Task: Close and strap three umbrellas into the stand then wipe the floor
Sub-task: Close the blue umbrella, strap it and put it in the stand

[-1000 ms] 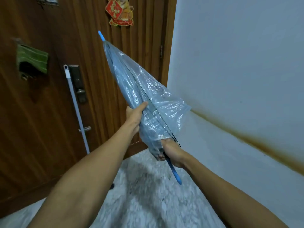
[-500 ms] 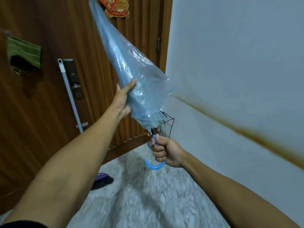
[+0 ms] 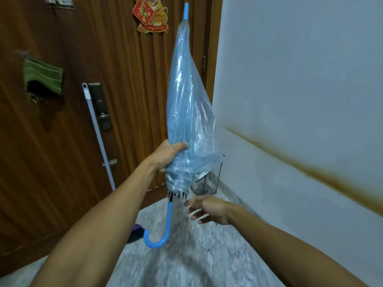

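Wooden door behind, marble floor below. Left hand is wrapped round the folded clear-blue umbrella, held upright, tip up, hook handle dangling. Right hand hovers just beside the handle, fingers spread, holding nothing.

The umbrella has a clear pale-blue canopy, a bright blue handle and tip, and black rib ends. The door is dark brown wood with vertical grooves; on it hang a red and gold ornament and a green striped cloth. The wall is white with a rusty brown streak, the floor grey-white marbled, the stand black wire.
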